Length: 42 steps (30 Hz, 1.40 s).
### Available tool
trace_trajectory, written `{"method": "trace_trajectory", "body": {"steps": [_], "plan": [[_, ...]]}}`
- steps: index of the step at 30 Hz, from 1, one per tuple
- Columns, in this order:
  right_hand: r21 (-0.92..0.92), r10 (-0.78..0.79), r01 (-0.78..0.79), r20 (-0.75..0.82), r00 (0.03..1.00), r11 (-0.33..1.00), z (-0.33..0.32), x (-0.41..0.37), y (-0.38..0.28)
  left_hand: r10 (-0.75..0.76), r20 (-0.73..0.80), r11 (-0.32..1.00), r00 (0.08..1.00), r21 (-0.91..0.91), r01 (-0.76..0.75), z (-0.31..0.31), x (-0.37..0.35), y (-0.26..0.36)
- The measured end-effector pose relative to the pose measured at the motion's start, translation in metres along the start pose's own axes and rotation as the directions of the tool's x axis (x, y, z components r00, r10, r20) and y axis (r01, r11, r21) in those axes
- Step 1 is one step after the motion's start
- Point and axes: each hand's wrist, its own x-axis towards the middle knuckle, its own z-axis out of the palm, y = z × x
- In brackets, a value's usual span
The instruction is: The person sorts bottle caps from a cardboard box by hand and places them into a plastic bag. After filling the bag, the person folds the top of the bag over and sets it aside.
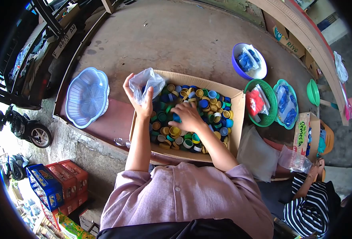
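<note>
A cardboard box (239, 119) in front of me holds many plastic bottle caps (214, 107) in yellow, blue, green and white. My left hand (142, 101) is raised over the box's left corner, its fingers and thumb around a clear plastic bag (149, 81). Something dark bluish shows faintly through the bag. Among the caps, my right hand (188, 116) reaches down with its fingers curled around a blue-green bottle cap (176, 118). Its fingertips are partly hidden by the hand and the caps.
A light blue basket (87, 97) stands to the left on the brown table (164, 36). On the right are a purple bowl (239, 73), a green basket (272, 111) and a teal basket (293, 119) with packed bags. Plastic sheets (257, 155) lie near another person's hands (317, 167).
</note>
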Motion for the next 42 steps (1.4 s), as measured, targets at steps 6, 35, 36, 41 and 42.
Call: {"method": "trace_trajectory", "body": {"steps": [6,35,36,41,42], "plan": [[0.320,-0.175,0.040,0.405,0.897,0.946,-0.026,-0.008,-0.002,0.063,-0.022,0.998,0.998,-0.003,-0.063,-0.001,-0.001,-0.001],[0.590,0.176,0.036,-0.298,0.938,0.806,-0.040,0.020,0.036,0.020,0.012,1.000,1.000,0.023,-0.020,0.000,0.002,-0.004],[0.587,0.179,0.034,-0.301,0.937,0.809,-0.042,0.014,0.035,0.020,0.015,1.000,1.000,0.017,-0.020,0.002,0.001,-0.004],[0.835,0.436,-0.066,-0.216,0.874,0.546,-0.049,-0.006,0.029,-0.004,0.074,0.999,0.997,0.051,0.000,0.003,-0.002,-0.006],[0.850,0.478,-0.044,-0.251,0.842,0.525,-0.051,-0.009,0.027,-0.001,0.079,0.999,0.997,0.050,-0.003,0.003,-0.002,-0.006]]}}
